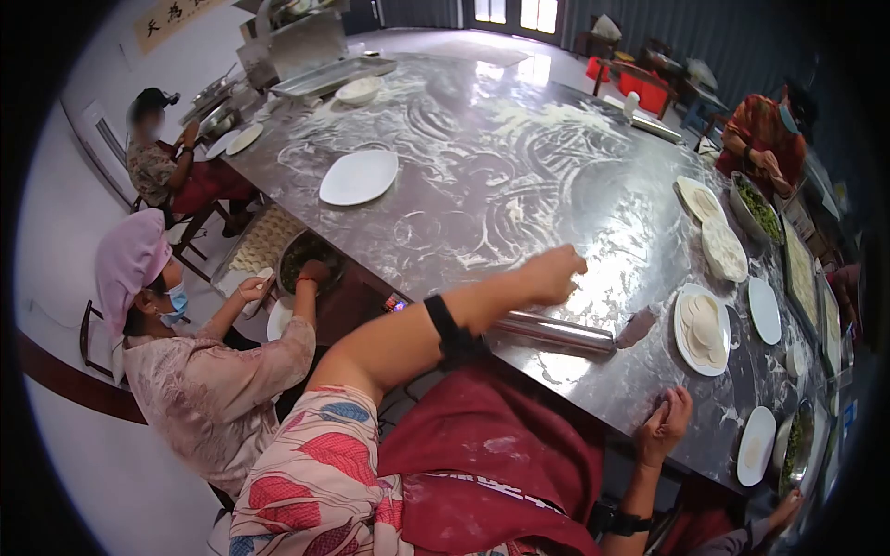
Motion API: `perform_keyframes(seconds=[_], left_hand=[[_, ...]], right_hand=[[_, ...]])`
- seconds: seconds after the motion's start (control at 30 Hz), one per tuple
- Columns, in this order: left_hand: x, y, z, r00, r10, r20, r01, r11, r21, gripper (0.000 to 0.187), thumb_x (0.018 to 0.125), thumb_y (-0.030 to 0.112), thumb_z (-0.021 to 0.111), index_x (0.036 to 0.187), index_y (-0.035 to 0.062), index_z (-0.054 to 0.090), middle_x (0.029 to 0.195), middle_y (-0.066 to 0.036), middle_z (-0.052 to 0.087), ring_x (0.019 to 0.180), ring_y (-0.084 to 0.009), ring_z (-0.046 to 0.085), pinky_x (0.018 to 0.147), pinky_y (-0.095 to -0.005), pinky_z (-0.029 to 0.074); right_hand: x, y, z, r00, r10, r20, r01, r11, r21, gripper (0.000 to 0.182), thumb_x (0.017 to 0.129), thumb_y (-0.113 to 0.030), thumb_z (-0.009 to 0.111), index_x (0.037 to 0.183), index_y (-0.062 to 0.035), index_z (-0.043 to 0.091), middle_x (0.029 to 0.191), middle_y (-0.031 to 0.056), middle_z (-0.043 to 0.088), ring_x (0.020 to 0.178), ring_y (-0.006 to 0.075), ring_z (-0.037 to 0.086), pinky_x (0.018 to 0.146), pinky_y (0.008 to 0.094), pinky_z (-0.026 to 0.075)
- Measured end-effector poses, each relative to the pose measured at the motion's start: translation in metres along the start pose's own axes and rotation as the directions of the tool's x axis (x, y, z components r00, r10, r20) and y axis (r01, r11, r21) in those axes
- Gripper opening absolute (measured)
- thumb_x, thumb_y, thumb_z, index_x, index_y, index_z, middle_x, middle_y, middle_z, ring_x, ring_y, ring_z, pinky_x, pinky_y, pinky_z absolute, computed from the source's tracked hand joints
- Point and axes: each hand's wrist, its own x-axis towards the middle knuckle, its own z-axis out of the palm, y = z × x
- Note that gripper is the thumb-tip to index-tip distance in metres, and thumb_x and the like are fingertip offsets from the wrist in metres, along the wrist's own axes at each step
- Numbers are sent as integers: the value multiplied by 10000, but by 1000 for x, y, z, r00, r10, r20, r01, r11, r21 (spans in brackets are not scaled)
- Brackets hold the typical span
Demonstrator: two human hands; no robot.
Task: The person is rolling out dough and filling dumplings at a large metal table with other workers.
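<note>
My left hand (554, 275) reaches out over the flour-dusted steel table (464, 176), its fingers curled closed; what they hold, if anything, is hidden. Below it, along the near edge, lies a shiny metal cylinder (556, 331) like a thick rolling pin. Just off the cylinder's right end is a scraper-like flat piece (637, 329). My right hand (664, 426) is at the table's near edge, fingers loosely bent and apart, with nothing visible in it. Above that hand stands a white plate (684, 348) with a stack of round dough wrappers (705, 326).
A white plate (360, 178) sits on the table's far left part. More plates (723, 250) of dough and bowls of green filling (758, 208) line the right side. A person in a pink cap (134, 264) works close on my left; others sit (158, 171) farther off.
</note>
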Motion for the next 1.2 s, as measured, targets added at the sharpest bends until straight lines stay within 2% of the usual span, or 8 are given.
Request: perform_keyframes(seconds=[0.13,0.27,0.4,0.77,0.93,1.03,1.07,1.2], left_hand=[[-39,37,30,989,17,-144,-24,999,-46,377,787,200,668,1111,30,580,1093,-167,523,1055,-337,521,897,-401,444],[-56,43,60,949,121,-291,-92,990,111,472,744,325,693,1078,14,572,994,-154,552,971,-316,538,836,-395,449],[-68,49,63,924,229,-307,-141,948,285,423,738,342,686,998,34,560,920,-112,549,876,-270,541,747,-380,440],[-71,45,80,869,273,-413,-154,942,299,422,695,330,706,947,17,581,908,-85,565,883,-246,553,759,-356,436],[-61,35,96,837,276,-473,-129,939,320,177,694,186,606,821,62,595,854,-102,557,817,-249,541,709,-355,430],[-59,27,104,809,185,-557,-189,981,52,262,660,246,622,849,66,592,881,-111,560,886,-278,527,731,-382,421],[-59,26,101,889,150,-432,-103,986,131,360,636,310,643,898,69,594,915,-118,562,912,-285,517,744,-389,416],[-61,27,100,903,205,-377,-131,968,212,452,627,386,643,952,74,599,946,-111,569,972,-264,489,774,-386,412]], right_hand=[[-5,2,-1,1000,16,-21,-15,999,49,66,850,3,514,844,36,571,1061,218,575,977,374,566,865,390,451],[-5,20,-10,945,231,231,-225,973,-52,127,843,2,467,870,15,590,1032,171,582,952,340,555,876,381,431],[8,-15,-8,993,-117,17,116,993,31,508,662,72,393,1114,-26,602,1094,181,558,1046,344,526,915,412,418],[47,-150,23,858,-466,214,413,875,250,280,833,52,482,1092,23,585,1238,214,490,1145,373,490,942,434,421],[52,-150,70,864,-430,261,370,895,248,253,925,-83,458,1123,39,559,1185,234,519,1123,370,505,952,413,411],[52,-147,88,870,-391,300,312,909,278,274,914,-141,489,1098,48,563,1126,233,543,1062,376,529,918,428,431],[51,-147,93,874,-352,335,265,923,278,309,918,-186,492,1115,45,550,1115,228,549,1046,383,531,930,427,419],[53,-147,105,881,-255,400,108,929,353,384,920,-282,487,1121,38,552,1089,217,564,1030,378,533,925,426,409]])
